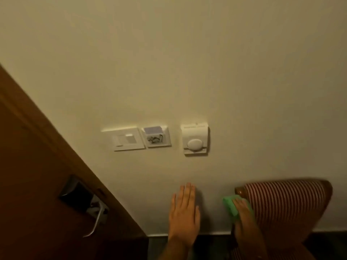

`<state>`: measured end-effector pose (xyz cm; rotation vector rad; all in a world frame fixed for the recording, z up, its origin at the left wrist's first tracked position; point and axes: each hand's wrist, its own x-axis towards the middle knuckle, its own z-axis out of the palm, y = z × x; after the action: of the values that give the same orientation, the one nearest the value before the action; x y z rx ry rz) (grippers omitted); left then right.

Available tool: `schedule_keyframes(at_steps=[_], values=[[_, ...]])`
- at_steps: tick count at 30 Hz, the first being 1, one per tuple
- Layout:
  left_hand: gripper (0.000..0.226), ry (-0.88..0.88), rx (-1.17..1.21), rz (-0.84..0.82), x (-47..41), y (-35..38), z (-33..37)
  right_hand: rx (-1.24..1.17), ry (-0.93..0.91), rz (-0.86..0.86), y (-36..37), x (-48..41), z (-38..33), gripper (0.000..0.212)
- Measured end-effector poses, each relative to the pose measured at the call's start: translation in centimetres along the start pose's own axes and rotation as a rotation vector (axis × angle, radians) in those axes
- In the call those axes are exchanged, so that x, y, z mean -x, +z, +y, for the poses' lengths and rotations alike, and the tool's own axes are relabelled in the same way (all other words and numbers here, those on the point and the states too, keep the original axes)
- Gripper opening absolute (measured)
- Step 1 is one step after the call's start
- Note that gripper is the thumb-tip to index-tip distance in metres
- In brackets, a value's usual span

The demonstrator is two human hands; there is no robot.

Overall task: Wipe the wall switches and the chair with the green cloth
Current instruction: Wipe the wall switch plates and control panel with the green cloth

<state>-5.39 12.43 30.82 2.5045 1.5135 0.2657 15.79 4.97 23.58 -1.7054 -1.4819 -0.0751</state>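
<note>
A white light switch [127,139], a key-card holder [156,136] with a card in it, and a white thermostat with a round dial [195,140] sit in a row on the cream wall. Lower right stands a chair [287,201] with a red-and-white striped back and a wooden frame. My right hand [244,216] presses the green cloth [231,205] against the left edge of the chair back. My left hand [185,212] lies flat on the wall below the switches, fingers together and stretched out, holding nothing.
A brown wooden door [37,175] with a metal lever handle [95,220] and lock plate fills the lower left. A dark skirting strip [212,236] runs along the foot of the wall between door and chair.
</note>
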Motion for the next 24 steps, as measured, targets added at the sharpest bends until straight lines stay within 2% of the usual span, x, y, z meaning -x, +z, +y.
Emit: schedule_keyframes(at_steps=[1,3,5,8,11,15,18,24], values=[[0.077,-0.026,0.023,0.044,-0.5,-1.7,-0.2,-0.002,0.119,-0.012,-0.4,-1.6,-1.3,0.048],[0.078,-0.050,0.029,0.178,-1.4,-5.2,-0.5,-0.044,0.151,-0.089,-1.6,-5.3,-4.2,0.050],[0.078,-0.043,-0.001,0.268,-2.8,-7.6,-1.0,-0.075,0.070,-0.067,-2.4,-7.2,-6.9,0.059],[0.074,-0.049,-0.022,0.335,-4.0,-10.9,-1.9,-0.105,-0.024,-0.077,-3.4,-10.5,-10.1,0.056],[0.072,-0.067,-0.084,0.389,-4.5,-14.0,-2.8,-0.127,-0.096,-0.031,-4.0,-12.5,-13.0,0.078],[0.070,-0.032,-0.104,0.505,-5.1,-17.4,-4.2,-0.112,-0.262,0.033,-3.9,-14.6,-16.3,0.074],[0.071,-0.026,-0.105,0.572,-6.0,-19.2,-5.1,-0.075,-0.310,0.061,-3.2,-15.6,-17.8,0.088],[0.071,-0.001,-0.154,0.682,-6.9,-21.3,-6.6,-0.059,-0.391,0.114,-2.2,-17.3,-19.6,0.076]])
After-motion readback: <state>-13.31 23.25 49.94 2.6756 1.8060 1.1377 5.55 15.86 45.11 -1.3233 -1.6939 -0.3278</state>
